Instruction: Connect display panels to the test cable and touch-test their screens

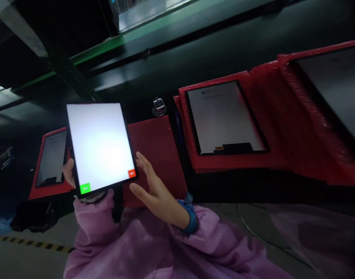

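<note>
A lit tablet (pixel 100 143) with a white screen, a green box at its lower left corner and a red box at its lower right, is held up and tilted. My left hand (pixel 69 172) grips its left edge, with most of the fingers hidden behind it. Close to the tablet's lower right edge is my right hand (pixel 155 193), thumb and fingers apart, holding nothing; whether a fingertip touches the edge is unclear. Below and behind them lies a flat red sheet (pixel 156 155) on the dark bench.
A display panel (pixel 224 120) rests on red padding at the right, another panel (pixel 337 85) beyond it. At the left, a panel (pixel 51 159) lies on a red sheet (pixel 37 190). A small metal counter (pixel 159 106) stands behind the middle red sheet.
</note>
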Demonstrator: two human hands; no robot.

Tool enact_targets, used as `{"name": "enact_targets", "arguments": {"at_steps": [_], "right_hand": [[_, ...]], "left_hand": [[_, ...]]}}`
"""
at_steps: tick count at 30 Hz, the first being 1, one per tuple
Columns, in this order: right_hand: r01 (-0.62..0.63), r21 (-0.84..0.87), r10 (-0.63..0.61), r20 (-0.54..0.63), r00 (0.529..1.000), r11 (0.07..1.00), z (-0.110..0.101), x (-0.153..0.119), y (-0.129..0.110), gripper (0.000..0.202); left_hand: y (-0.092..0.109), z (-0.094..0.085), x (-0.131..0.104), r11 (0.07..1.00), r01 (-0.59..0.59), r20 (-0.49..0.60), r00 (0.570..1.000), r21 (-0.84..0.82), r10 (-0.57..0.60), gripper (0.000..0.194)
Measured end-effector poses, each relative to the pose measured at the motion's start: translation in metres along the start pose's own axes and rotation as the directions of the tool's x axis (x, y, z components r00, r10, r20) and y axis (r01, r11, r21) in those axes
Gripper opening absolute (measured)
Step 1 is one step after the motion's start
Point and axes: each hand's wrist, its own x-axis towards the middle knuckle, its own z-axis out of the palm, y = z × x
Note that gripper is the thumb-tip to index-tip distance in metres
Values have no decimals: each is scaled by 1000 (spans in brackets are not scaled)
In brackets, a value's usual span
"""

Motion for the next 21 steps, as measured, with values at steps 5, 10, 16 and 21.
{"name": "enact_targets", "arguments": {"at_steps": [5,10,16,21], "right_hand": [[54,-282,-111,-189,976,958,-11,-2,-5,68],[9,-607,-174,-214,961,795,-8,-5,3,64],[112,-710,-275,-119,954,695,-34,-17,-1,76],[67,-847,-367,-156,917,528,-62,-18,-37,91]], "left_hand": [[3,46,-2,917,179,141,981,-357,-137,78],[-5,61,-8,635,231,95,966,-737,-241,52],[-15,56,-16,527,288,82,922,-800,-379,43],[-7,55,-18,539,374,167,904,-755,-394,52]]}}
